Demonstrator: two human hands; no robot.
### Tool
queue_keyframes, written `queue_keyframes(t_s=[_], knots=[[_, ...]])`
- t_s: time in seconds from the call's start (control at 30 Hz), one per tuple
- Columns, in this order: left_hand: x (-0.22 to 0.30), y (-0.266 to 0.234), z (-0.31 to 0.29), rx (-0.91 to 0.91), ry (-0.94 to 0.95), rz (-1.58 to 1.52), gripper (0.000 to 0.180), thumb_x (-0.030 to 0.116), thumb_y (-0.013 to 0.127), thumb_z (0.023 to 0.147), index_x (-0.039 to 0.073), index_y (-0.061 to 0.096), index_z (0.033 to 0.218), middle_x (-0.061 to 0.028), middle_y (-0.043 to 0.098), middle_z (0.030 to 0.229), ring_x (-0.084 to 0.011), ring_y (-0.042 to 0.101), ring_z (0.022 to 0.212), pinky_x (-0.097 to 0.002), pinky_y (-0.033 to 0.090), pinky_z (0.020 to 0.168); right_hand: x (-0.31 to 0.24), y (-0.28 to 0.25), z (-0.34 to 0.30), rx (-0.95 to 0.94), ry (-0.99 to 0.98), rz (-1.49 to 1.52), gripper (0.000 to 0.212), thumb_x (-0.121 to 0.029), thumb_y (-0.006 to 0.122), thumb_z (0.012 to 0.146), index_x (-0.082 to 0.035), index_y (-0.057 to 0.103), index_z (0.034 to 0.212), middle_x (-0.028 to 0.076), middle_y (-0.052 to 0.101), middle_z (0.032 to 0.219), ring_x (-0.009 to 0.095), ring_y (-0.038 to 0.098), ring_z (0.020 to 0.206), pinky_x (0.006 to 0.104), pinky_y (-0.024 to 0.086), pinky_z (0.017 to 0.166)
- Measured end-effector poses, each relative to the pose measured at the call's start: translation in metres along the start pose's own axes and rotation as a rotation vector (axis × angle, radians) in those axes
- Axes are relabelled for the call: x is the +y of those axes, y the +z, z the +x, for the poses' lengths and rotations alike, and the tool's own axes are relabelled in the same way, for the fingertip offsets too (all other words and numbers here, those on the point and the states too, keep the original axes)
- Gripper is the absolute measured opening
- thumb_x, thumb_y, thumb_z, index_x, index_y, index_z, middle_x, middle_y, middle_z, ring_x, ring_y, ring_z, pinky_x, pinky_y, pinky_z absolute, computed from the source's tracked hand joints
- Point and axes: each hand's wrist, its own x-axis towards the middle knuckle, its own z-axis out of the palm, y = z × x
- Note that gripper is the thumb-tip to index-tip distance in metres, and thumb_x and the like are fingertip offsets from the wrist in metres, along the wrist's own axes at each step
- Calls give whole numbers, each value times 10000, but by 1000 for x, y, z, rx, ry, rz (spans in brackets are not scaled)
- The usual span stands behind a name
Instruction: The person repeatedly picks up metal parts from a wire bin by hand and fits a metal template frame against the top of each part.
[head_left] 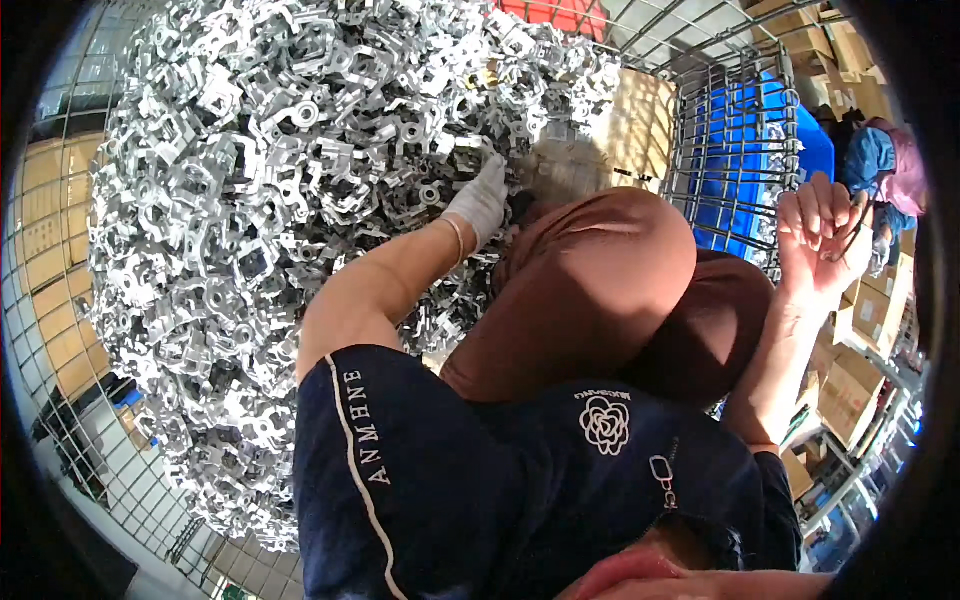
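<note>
My left hand (pixel 482 203), in a white glove, reaches to the near right edge of a big heap of silvery metal brackets (pixel 300 190). Its fingers are pressed together against the brackets, and whatever lies between them is hidden. Bare and raised, my right hand (pixel 822 228) is beside the wire mesh at the right, its fingers curled in. A thin dark strand shows by those fingers; what they hold, if anything, I cannot make out. My bent knees (pixel 610 270), in brown trousers, are between the two hands.
A wire mesh cage (pixel 735 130) surrounds the heap and me. Flattened cardboard (pixel 640 125) lies right of the heap. Outside stand a blue bin (pixel 735 180), cardboard boxes (pixel 850 395) and, at the far right, a person (pixel 885 165) in blue and pink. Something red (pixel 560 15) shows at the back.
</note>
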Motion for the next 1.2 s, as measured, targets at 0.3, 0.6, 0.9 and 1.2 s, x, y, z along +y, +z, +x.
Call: queue_keyframes(t_s=[0.3,0.6,0.9,1.2], knots=[[16,-4,-3,-75,-52,93,430,202,369,825,49,469,1214,-126,386,1306,-287,243,1277,-508,-1,1049,2,1,-6,-28,-13,-6,237,-193,478,879,-45,426,701,-4,286,621,92,256,527,240,231,525],[-23,-44,-39,488,-296,-496,137,206,481,754,91,555,758,-121,552,845,-261,490,929,-453,264,948,-2,-4,-9,-76,-38,34,226,-185,475,878,-46,422,708,-3,279,626,90,248,517,241,221,522],[-115,-170,-26,1297,-314,-2279,109,88,583,798,92,475,816,-12,524,743,-97,527,645,-212,458,526,-2,-9,-22,61,-124,-27,132,-172,564,816,-47,530,841,18,480,659,126,443,555,258,394,576],[-84,-300,21,716,446,-2769,622,677,310,776,102,541,822,-49,578,796,-185,553,685,-325,467,587,-3,8,-23,222,-115,-100,176,-207,608,783,-45,539,772,40,566,674,111,486,511,236,390,533]])
